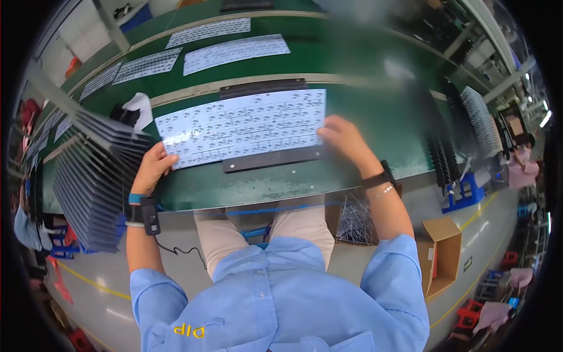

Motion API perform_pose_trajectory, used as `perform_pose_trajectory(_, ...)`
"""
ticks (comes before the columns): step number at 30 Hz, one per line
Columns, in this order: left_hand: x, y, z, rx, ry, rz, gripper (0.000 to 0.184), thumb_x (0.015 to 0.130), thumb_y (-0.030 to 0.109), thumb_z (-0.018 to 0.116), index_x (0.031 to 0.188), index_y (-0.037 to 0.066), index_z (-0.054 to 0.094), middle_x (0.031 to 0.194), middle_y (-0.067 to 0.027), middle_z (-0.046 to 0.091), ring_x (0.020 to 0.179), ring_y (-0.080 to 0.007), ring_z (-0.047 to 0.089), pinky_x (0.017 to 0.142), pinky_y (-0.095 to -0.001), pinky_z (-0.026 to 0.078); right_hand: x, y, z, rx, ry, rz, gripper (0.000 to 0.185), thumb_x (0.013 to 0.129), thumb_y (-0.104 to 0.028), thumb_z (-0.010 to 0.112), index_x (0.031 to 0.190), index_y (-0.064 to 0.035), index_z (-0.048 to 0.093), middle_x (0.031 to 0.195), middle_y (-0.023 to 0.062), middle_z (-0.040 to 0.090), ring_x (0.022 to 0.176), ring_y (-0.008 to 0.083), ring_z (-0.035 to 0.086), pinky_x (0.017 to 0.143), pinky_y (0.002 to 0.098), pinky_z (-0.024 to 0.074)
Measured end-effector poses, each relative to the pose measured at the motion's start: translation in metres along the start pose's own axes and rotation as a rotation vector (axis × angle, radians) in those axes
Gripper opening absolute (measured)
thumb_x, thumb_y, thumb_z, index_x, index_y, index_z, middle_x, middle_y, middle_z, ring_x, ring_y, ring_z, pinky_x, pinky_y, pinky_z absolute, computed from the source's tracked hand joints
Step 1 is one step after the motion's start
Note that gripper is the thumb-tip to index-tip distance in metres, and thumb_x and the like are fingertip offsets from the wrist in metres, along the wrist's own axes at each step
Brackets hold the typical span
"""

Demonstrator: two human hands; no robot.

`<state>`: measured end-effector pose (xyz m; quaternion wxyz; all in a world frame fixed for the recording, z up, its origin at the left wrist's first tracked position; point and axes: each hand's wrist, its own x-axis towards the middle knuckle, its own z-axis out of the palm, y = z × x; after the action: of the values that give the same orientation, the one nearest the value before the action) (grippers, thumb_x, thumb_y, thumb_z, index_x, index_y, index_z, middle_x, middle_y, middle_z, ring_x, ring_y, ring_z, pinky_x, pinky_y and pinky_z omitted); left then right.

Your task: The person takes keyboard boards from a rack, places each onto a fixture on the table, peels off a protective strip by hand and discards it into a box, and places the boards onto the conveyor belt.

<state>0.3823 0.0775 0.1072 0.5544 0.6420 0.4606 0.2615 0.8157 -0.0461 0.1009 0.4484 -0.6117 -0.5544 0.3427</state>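
Observation:
A white keyboard circuit board, dotted with small dark marks in rows, lies between my hands over a black fixture on the green bench. My left hand grips the board's lower left corner with the thumb on top. At the right edge, my right hand has its fingers closed on the board; it is slightly blurred. The fixture's dark bars show above and below the board, and its middle is hidden.
Similar white boards lie on the green surface beyond. A rack of upright thin sheets stands at left, and a dark rack at right. Below the bench are a box of thin pieces and an open cardboard box.

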Motion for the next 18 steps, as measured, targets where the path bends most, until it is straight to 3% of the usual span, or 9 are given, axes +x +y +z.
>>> perform_pose_trajectory(1,0.000,-0.004,0.001,0.015,0.010,0.015,0.037,0.081,0.011,0.063,0.114,0.001,0.053,0.085,0.0011,0.061,0.065,-0.0034,0.049,0.052,-0.0160,0.035,-0.004,-0.009,-0.002,0.066,-0.031,0.147,0.015,0.082,-0.015,0.065,0.091,-0.0031,0.061,0.080,-0.0015,0.058,0.076,0.0066,0.052,0.070,0.0211,0.0429)
perform_pose_trajectory(6,0.002,-0.003,0.018,-0.007,0.005,0.094,0.032,0.082,0.011,0.061,0.113,0.002,0.055,0.083,0.0018,0.062,0.066,-0.0026,0.047,0.053,-0.0157,0.033,-0.015,-0.007,-0.014,0.066,0.009,0.044,0.012,0.084,-0.013,0.063,0.090,-0.0043,0.061,0.078,-0.0022,0.058,0.072,0.0052,0.050,0.064,0.0195,0.0407)
perform_pose_trajectory(9,0.003,0.007,0.045,-0.070,-0.035,0.119,0.030,0.083,0.011,0.061,0.111,0.001,0.056,0.089,-0.0004,0.061,0.073,-0.0053,0.050,0.062,-0.0194,0.040,-0.023,0.006,-0.035,-0.004,0.105,0.070,0.011,0.084,-0.014,0.062,0.089,-0.0045,0.061,0.076,-0.0023,0.057,0.070,0.0054,0.050,0.061,0.0194,0.0396)
perform_pose_trajectory(11,0.006,0.012,0.064,-0.001,-0.025,0.149,0.029,0.083,0.011,0.062,0.109,0.000,0.056,0.091,-0.0018,0.061,0.078,-0.0082,0.052,0.070,-0.0226,0.043,-0.031,0.007,-0.052,-0.048,0.120,0.111,0.010,0.084,-0.014,0.061,0.086,-0.0046,0.060,0.075,-0.0023,0.056,0.069,0.0055,0.049,0.061,0.0196,0.0397)
perform_pose_trajectory(16,0.021,0.013,0.088,0.186,-0.043,0.193,0.024,0.084,0.012,0.063,0.104,-0.001,0.059,0.092,-0.0035,0.062,0.082,-0.0104,0.055,0.075,-0.0239,0.045,-0.039,0.033,-0.087,-0.102,0.190,0.108,0.010,0.084,-0.014,0.061,0.084,-0.0039,0.059,0.074,-0.0023,0.055,0.068,0.0059,0.048,0.061,0.0198,0.0391)
perform_pose_trajectory(18,0.025,0.012,0.094,-0.045,-0.121,0.267,0.022,0.084,0.011,0.062,0.103,0.000,0.060,0.093,-0.0041,0.063,0.084,-0.0108,0.056,0.077,-0.0253,0.047,-0.038,0.032,-0.087,-0.083,0.186,0.104,0.010,0.084,-0.013,0.061,0.084,-0.0037,0.058,0.074,-0.0025,0.055,0.067,0.0059,0.047,0.062,0.0198,0.0389)
